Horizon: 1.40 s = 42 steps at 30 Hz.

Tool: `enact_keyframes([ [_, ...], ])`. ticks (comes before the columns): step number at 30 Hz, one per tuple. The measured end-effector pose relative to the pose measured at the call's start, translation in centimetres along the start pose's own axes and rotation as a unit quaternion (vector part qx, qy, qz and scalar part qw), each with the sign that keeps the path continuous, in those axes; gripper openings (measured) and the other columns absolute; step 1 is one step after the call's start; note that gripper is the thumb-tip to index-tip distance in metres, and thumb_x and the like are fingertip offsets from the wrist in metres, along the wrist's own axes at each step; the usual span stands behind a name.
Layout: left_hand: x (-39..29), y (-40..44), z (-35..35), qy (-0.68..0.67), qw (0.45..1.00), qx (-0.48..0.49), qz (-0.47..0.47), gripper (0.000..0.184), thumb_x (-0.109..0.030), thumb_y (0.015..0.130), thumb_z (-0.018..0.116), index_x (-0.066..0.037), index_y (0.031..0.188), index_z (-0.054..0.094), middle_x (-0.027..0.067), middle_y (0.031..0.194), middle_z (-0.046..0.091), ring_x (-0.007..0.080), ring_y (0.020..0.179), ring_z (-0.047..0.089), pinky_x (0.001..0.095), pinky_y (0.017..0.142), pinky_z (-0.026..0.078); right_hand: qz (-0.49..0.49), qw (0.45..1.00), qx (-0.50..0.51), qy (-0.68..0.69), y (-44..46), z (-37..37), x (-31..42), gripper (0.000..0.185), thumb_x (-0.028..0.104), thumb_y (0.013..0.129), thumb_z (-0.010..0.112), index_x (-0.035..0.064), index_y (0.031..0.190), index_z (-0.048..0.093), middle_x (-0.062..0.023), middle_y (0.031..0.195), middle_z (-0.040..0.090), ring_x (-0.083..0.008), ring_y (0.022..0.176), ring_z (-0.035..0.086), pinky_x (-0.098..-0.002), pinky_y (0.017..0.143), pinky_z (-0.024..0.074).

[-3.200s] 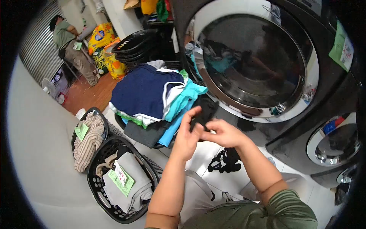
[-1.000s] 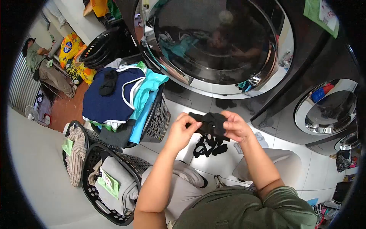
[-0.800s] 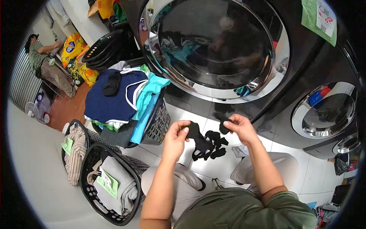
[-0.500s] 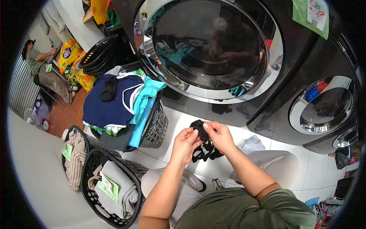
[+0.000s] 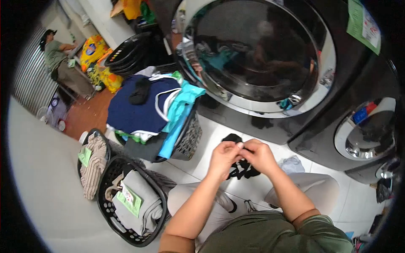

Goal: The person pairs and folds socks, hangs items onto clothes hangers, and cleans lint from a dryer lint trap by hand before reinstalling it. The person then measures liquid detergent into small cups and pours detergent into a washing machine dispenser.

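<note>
My left hand (image 5: pixel 223 158) and my right hand (image 5: pixel 259 155) meet in front of me, thumbs and fingers pinched together. Between them is a small black sock (image 5: pixel 232 138); most of it is hidden behind my fingers. More black cloth items (image 5: pixel 244 170) lie on the white floor just below my hands. To the left, a laundry basket (image 5: pixel 192 137) is heaped with clothes: a navy garment with white trim (image 5: pixel 137 107), turquoise cloth (image 5: pixel 185 101), and a dark rolled sock (image 5: pixel 138 92) on top.
A large black front-loading machine (image 5: pixel 253 55) stands ahead, a smaller one (image 5: pixel 367 128) on the right. A grey cloth (image 5: pixel 292 165) lies on the floor. At lower left are a basket of folded grey clothes (image 5: pixel 141 202) and a striped bundle (image 5: pixel 93 166). A person (image 5: pixel 59 63) is in the far left background.
The view has shifted, so the surroundings sit further right. My hands have drawn together, fingers now covering most of the black sock that was stretched between them.
</note>
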<state>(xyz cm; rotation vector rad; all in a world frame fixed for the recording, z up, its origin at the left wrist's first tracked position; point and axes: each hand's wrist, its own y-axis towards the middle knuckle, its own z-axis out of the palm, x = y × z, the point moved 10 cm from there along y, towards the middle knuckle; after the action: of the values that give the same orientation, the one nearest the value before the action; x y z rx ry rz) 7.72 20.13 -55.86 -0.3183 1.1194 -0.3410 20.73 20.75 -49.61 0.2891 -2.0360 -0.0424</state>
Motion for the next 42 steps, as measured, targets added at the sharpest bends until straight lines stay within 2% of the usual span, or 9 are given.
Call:
enact_keyframes([
  [8, 1.3, 1.0, -0.2, -0.054, 0.997, 0.051, -0.019, 0.009, -0.009, 0.092, 0.067, -0.004, 0.098, 0.063, 0.0039, 0.088, 0.065, 0.0117, 0.078, 0.062, 0.0268, 0.076, 0.054, 0.219, 0.916, 0.022, 0.337, -1.1, 2.1, -6.0, 0.018, 0.012, 0.089, 0.070, -0.0041, 0.095, 0.072, -0.0054, 0.089, 0.069, -0.0119, 0.078, 0.060, -0.0254, 0.073, 0.0473],
  [13, 1.3, 0.9, 0.3, 0.068, 0.993, 0.094, -0.004, 0.006, -0.008, 0.091, 0.067, -0.006, 0.093, 0.062, 0.0026, 0.088, 0.064, 0.0118, 0.081, 0.061, 0.0275, 0.080, 0.051, 0.182, 0.945, 0.034, 0.269, -1.6, 1.3, -4.5, 0.019, 0.014, 0.090, 0.070, -0.0042, 0.095, 0.073, -0.0029, 0.086, 0.069, -0.0093, 0.078, 0.057, -0.0250, 0.072, 0.0464],
  [18, 1.8, 0.4, 0.5, -0.144, 0.982, 0.105, -0.064, 0.004, -0.011, 0.095, 0.061, -0.009, 0.095, 0.057, 0.0041, 0.095, 0.063, 0.0177, 0.092, 0.062, 0.0413, 0.089, 0.049, 0.064, 0.996, -0.045, 0.040, -0.8, -1.3, -1.4, 0.020, 0.016, 0.091, 0.068, -0.0039, 0.095, 0.071, -0.0023, 0.074, 0.065, -0.0134, 0.067, 0.057, -0.0267, 0.064, 0.0466],
  [20, 1.6, 0.2, 0.5, -0.203, 0.969, 0.113, -0.081, 0.003, -0.012, 0.097, 0.057, -0.010, 0.096, 0.056, 0.0049, 0.097, 0.063, 0.0215, 0.097, 0.063, 0.0487, 0.093, 0.048, 0.217, 0.935, -0.050, 0.276, -1.1, 1.0, -5.8, 0.019, 0.016, 0.091, 0.067, -0.0024, 0.093, 0.070, -0.0014, 0.069, 0.062, -0.0129, 0.058, 0.054, -0.0251, 0.057, 0.0450],
  [24, -1.1, -0.4, 1.1, -0.203, 0.972, 0.104, -0.059, 0.003, -0.012, 0.098, 0.053, -0.011, 0.095, 0.053, 0.0069, 0.092, 0.063, 0.0216, 0.085, 0.063, 0.0419, 0.084, 0.053, 0.407, 0.575, 0.062, 0.707, -3.7, 7.8, -7.6, 0.010, 0.015, 0.094, 0.061, 0.0058, 0.098, 0.061, 0.0022, 0.066, 0.052, -0.0038, 0.044, 0.037, -0.0191, 0.038, 0.0281],
  [30, -3.2, -0.7, -0.3, 0.131, 0.979, 0.075, 0.136, 0.011, -0.014, 0.096, 0.060, -0.005, 0.102, 0.058, 0.0045, 0.093, 0.060, 0.0125, 0.085, 0.058, 0.0258, 0.078, 0.048, 0.183, 0.722, 0.269, 0.611, -3.3, 8.3, -1.9, 0.019, 0.023, 0.096, 0.060, 0.0045, 0.092, 0.063, 0.0005, 0.079, 0.062, -0.0063, 0.061, 0.051, -0.0234, 0.052, 0.0412],
  [35, -9.8, -6.7, 3.1, 0.434, 0.838, 0.101, 0.314, 0.052, -0.012, 0.085, 0.070, -0.003, 0.133, 0.053, 0.0207, 0.129, 0.054, 0.0296, 0.121, 0.055, 0.0364, 0.097, 0.047, 0.088, 0.867, 0.333, 0.360, 0.0, 6.1, 0.6, 0.017, 0.018, 0.095, 0.063, 0.0042, 0.086, 0.066, 0.0036, 0.080, 0.063, -0.0056, 0.077, 0.057, -0.0205, 0.069, 0.0439],
  [38, -16.7, -8.9, 1.2, 0.503, 0.773, -0.033, 0.385, 0.039, -0.009, 0.084, 0.067, -0.004, 0.123, 0.062, 0.0200, 0.121, 0.061, 0.0342, 0.113, 0.060, 0.0385, 0.095, 0.049, -0.039, 0.874, 0.258, 0.411, 2.9, 2.6, 6.6, 0.039, 0.010, 0.090, 0.065, 0.0006, 0.128, 0.061, -0.0117, 0.140, 0.048, -0.0181, 0.122, 0.051, -0.0335, 0.102, 0.0419],
  [42, -32.5, -15.7, -5.4, 0.504, 0.466, -0.365, 0.629, 0.032, -0.002, 0.091, 0.060, 0.000, 0.123, 0.062, 0.0147, 0.124, 0.063, 0.0252, 0.108, 0.062, 0.0338, 0.094, 0.048, -0.004, 0.883, 0.214, 0.418, 5.0, -1.7, 0.5, 0.045, 0.014, 0.092, 0.064, 0.0042, 0.136, 0.055, -0.0096, 0.125, 0.061, -0.0177, 0.108, 0.060, -0.0319, 0.094, 0.0485],
])
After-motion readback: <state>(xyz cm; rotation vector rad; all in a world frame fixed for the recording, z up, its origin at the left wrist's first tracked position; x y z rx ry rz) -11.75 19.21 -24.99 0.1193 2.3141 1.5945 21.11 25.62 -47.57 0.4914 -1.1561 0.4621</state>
